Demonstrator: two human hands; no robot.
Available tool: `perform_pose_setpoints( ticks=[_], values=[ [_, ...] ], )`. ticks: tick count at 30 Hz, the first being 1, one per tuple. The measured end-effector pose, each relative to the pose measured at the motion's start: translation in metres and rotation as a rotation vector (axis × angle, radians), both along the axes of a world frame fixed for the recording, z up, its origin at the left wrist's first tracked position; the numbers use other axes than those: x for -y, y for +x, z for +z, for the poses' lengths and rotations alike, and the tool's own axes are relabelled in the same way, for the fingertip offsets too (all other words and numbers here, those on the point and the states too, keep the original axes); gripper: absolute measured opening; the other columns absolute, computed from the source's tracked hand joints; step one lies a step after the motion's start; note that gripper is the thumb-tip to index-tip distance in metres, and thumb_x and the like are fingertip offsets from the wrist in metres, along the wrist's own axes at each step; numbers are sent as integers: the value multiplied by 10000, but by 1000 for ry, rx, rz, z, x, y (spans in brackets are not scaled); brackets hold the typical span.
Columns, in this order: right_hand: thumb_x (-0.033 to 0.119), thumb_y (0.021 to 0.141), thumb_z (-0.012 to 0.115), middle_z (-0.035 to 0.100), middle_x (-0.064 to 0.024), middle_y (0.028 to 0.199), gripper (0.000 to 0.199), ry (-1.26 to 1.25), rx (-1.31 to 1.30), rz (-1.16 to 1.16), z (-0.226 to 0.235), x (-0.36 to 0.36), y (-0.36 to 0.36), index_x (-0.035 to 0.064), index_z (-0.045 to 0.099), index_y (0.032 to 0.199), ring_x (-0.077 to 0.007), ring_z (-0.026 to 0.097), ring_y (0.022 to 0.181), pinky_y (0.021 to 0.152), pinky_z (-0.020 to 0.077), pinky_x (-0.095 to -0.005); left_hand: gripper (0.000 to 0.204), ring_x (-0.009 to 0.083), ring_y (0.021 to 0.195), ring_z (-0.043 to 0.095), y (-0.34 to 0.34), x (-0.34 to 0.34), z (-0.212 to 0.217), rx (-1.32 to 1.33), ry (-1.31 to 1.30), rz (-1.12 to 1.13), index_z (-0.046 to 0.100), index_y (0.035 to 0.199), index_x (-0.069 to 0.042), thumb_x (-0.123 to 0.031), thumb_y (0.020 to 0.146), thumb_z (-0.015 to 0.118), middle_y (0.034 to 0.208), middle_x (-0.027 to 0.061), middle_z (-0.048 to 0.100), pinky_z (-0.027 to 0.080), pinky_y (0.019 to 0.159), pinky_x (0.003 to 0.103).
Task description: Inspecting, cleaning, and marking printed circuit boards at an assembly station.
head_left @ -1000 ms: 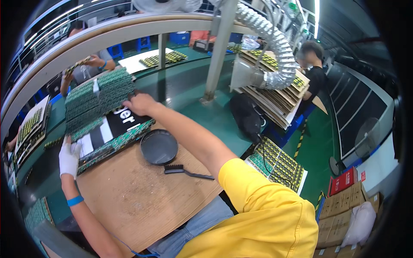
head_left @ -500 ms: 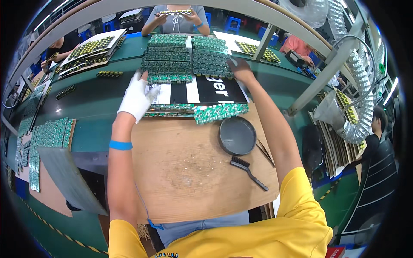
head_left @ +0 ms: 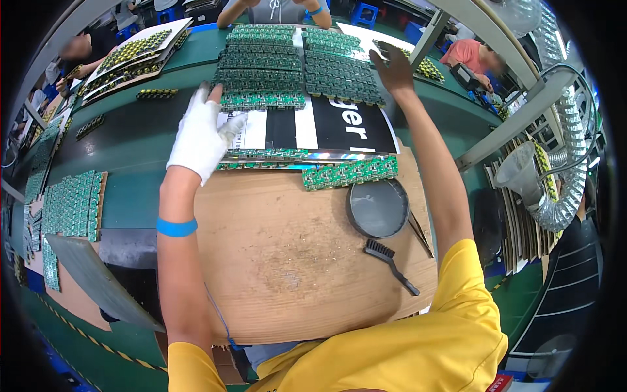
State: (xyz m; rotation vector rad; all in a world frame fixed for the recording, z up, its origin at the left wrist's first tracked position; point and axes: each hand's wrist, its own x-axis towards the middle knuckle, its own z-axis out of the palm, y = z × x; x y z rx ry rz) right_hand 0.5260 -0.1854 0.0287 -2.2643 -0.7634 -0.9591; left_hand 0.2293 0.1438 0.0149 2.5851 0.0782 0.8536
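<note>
My left hand [head_left: 201, 136], in a white glove with bare fingertips showing, is open at the left edge of the rows of green circuit boards [head_left: 261, 68]. Its thumb stands apart from the fingers, over the printed black-and-white sheet [head_left: 353, 127] under the boards. Beyond the right-hand rows of boards [head_left: 343, 78], my right hand [head_left: 394, 70] is open with its fingers spread, and nothing shows in it. A separate green board strip [head_left: 351, 174] lies slanted at the near edge of the stack, by a round grey dish [head_left: 377, 208].
On the wooden board [head_left: 274, 255] lie a black brush [head_left: 392, 266], dark tweezers [head_left: 420, 234] and small crumbs. More green boards [head_left: 72, 202] lie at the left. Stacked sheets with yellow parts [head_left: 140, 52] stand far left. A metal post [head_left: 506, 121] rises at the right; co-workers sit beyond.
My right hand has come off the right edge of the boards and moved up and right, its fingers spreading. My left hand stays by the left edge. The whole view has shifted slightly.
</note>
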Motion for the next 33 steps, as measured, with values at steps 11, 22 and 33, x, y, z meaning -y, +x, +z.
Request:
perform_pose_setpoints(
  ticks=[11, 22, 33],
  values=[
    [246, 803, 811, 629, -80, 1158, 422, -756, 252, 432, 11, 64, -247, 71, 674, 1161, -273, 626, 1064, 924, 500, -452, 587, 363, 1443, 425, -15, 51, 33, -105, 223, -326, 677, 1299, -36, -234, 772, 842, 1530, 179, 489, 374, 1174, 411],
    [56, 832, 655, 565, -136, 1229, 517, -815, 305, 380, 0, 78, -254, 66, 617, 1347, -315, 577, 1169, 1013, 488, -453, 507, 342, 1412, 459, -11, 53, 14, -158, 159, -438, 703, 1244, -17, -258, 813, 820, 1456, 176, 564, 398, 1153, 412],
    [-47, 769, 747, 524, -171, 1261, 610, -694, 107, 406, 4, 97, -273, 95, 626, 1349, -374, 554, 1172, 990, 501, -468, 409, 339, 1225, 619, -9, 60, 16, -207, 11, -431, 691, 1249, -7, -245, 919, 735, 1332, 182, 652, 472, 1049, 365]
  ],
)
